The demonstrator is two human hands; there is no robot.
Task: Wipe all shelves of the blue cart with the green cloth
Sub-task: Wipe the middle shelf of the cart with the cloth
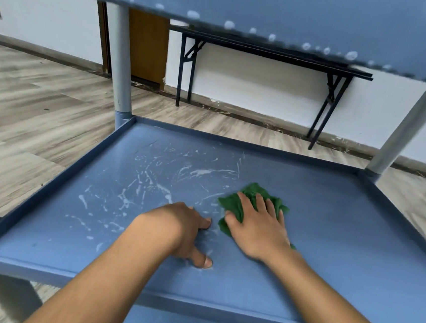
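the right hand (257, 229) lies flat, fingers spread, pressing the green cloth (242, 201) onto the middle shelf (331, 226) of the blue cart. the left hand (183, 229) rests just beside it, loosely curled, holding nothing. white smears (152, 181) streak the shelf.

The room is bright with soft, even light. The top shelf (249, 4) looks very blurry, and the floor (28, 105) below it is smeared. Straight lines bend near the picture's edges. Shadows are faint.
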